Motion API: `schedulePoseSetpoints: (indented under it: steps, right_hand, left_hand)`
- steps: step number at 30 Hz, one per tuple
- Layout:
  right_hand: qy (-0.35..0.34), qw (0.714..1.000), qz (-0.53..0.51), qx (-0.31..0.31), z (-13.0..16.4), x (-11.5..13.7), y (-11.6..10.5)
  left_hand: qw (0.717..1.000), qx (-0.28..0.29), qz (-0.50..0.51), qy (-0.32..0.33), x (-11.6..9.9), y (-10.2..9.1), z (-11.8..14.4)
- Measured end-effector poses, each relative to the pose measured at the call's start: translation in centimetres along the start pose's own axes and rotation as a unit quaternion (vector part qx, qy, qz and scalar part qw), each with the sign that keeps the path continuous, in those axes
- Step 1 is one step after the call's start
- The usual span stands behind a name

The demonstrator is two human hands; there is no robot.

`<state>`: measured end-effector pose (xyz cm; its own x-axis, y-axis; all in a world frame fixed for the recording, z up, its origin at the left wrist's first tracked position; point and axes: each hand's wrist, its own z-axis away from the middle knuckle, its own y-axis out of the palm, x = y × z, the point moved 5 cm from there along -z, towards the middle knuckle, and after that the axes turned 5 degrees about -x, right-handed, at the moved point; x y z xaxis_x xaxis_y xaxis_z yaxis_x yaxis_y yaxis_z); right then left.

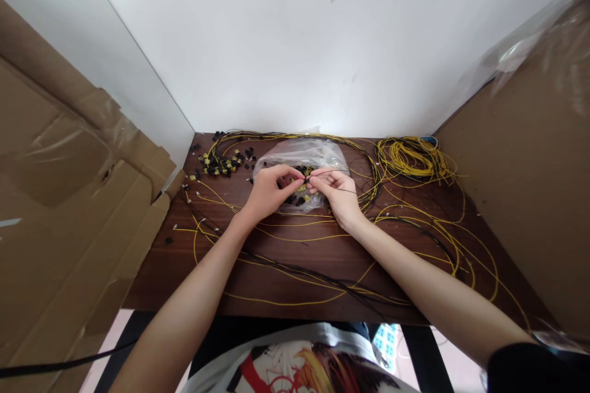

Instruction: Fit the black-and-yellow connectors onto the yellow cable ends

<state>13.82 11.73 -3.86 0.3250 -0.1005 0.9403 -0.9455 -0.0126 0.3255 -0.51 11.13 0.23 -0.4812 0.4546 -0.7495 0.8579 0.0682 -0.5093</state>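
Both hands meet over a clear plastic bag in the middle of a dark wooden table. The left hand is curled in, fingertips pinching something small; looks like a yellow connector, but it's tiny, so I can't say for sure. The right hand pinches a thin black wire right beside it, with the wire's end at the left fingertips. The bag under them has more black and yellow bits inside. A pile of the same little connectors sits to the left of the bag. A coil of yellow wire lies at the back right, and loose yellow and black wires run all over the table. Cardboard leans on the left side.
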Motion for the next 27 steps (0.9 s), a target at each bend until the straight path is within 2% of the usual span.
schedulePoseSetpoints:
  steps: [15,27]
  right_hand:
    - [-0.02,1.0,0.014,-0.016,0.23,0.31,-0.04]
    - [-0.02,0.999,0.017,-0.025,0.33,0.39,-0.05]
  left_hand:
    - [1.0,-0.005,-0.008,-0.005,0.44,0.09,0.14]
    - [0.996,0.004,-0.07,0.051,-0.02,-0.01,0.19]
